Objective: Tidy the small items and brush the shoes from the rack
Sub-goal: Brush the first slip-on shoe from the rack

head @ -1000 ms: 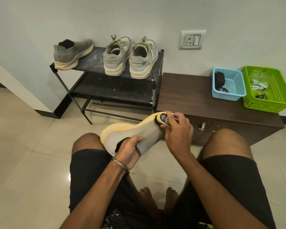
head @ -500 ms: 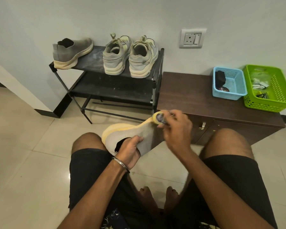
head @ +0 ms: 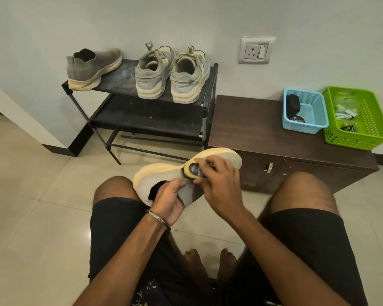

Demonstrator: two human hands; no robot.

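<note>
A grey slip-on shoe (head: 164, 175) with a yellow sole lies on its side above my knees. My left hand (head: 170, 199) grips it at the collar, fingers curled into the opening. My right hand (head: 219, 184) holds a small yellow brush (head: 192, 171) with a dark label and presses it on the shoe's upper near the middle. Its bristles are hidden against the fabric. The matching grey slip-on (head: 93, 68) stands on the black rack (head: 206, 100) at the left, next to a pair of lace-up sneakers (head: 171, 74).
A brown low cabinet (head: 248, 129) stands right of the rack. On it sit a blue basket (head: 312, 122) with a dark item and a green basket (head: 372, 133) with small packets. A wall socket (head: 255, 50) is above. Tiled floor spreads to the left.
My right hand has drawn the brush back from the shoe's toe toward its middle. The toe of the shoe now shows beyond my fingers. My left hand keeps its grip.
</note>
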